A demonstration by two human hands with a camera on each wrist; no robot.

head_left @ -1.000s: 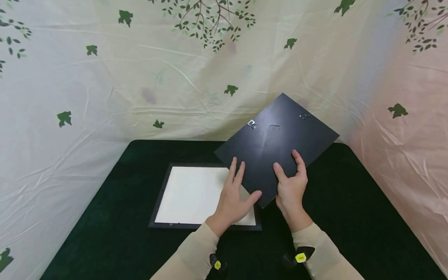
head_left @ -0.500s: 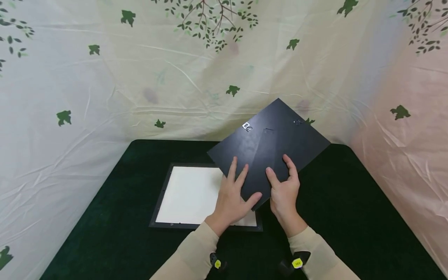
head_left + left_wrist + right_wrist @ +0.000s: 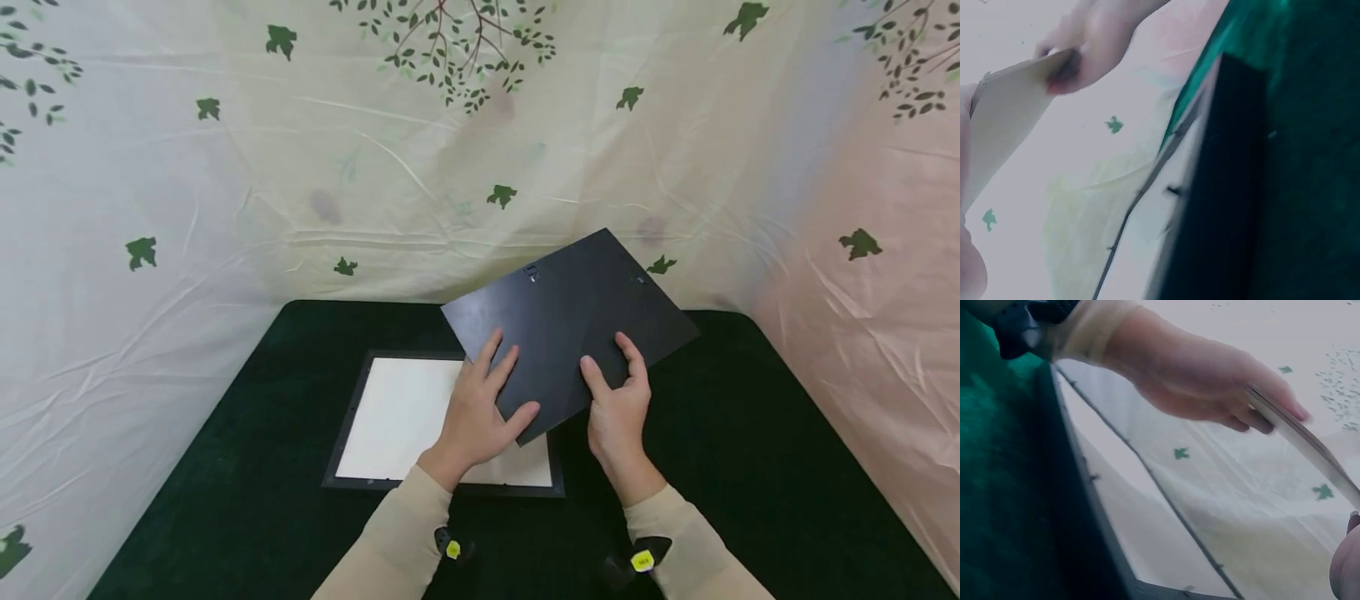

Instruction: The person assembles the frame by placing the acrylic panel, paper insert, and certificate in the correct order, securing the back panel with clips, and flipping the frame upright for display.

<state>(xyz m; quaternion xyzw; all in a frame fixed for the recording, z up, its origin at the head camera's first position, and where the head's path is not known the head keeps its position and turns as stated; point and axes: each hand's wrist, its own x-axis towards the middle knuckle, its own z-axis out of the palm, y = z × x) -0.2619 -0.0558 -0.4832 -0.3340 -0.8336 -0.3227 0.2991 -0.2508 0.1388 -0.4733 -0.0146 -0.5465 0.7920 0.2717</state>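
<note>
A dark, flat picture-frame backing board [image 3: 570, 304], with small metal hangers, is tilted above the table. My right hand [image 3: 621, 417] pinches its lower right edge, thumb and index finger on the dark face; in the right wrist view, other fingers lie under the pale side. My left hand [image 3: 476, 417] rests on the lower left part, two fingers and thumb spread fairly straight; its other fingers are hidden. Below lies a black picture frame [image 3: 347, 425] with a white sheet [image 3: 393, 408] inside, partly covered by the left hand and board. Small tabs [image 3: 1174, 190] stand along the frame's inner edge.
The frame lies on a dark green tabletop [image 3: 247, 467]. A pale cloth curtain [image 3: 420, 167] with printed leaves hangs behind the table and along both sides. Each wrist wears a dark band [image 3: 651, 554] with a yellow tag.
The backing board has turned and tipped lower, its lower corner shifting left across the frame. The left hand has moved slightly left; the right hand keeps its pinch.
</note>
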